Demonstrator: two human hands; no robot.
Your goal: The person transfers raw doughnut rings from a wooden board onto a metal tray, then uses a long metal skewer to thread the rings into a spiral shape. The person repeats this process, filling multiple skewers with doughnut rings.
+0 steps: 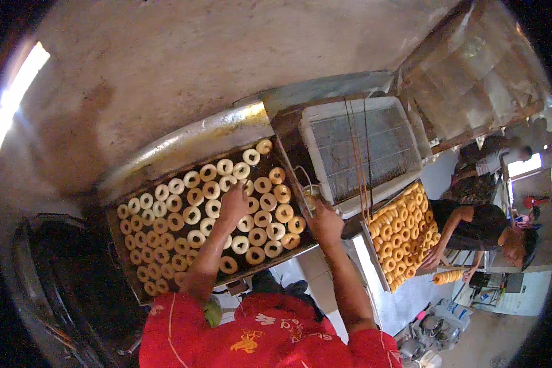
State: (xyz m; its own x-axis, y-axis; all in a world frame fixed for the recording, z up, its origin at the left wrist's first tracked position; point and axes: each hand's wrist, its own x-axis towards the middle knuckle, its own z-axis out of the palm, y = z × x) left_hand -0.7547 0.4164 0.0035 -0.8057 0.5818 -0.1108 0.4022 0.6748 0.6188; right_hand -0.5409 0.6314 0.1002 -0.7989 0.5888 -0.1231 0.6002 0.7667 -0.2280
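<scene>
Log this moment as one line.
left hand: over dough rings in pan | right hand: beside pan's right edge | co-worker: beside tray of golden rings

This looks like a small doughnut bakery, with a workshop's roughness: pale dough rings [192, 208] in bulk fill 1 wide metal pan [263, 168], golden rings [405, 236] crowd 1 tray [376, 260], 2 other people [472, 226] share the room, and the wall [227, 49] is bare and stained.
</scene>
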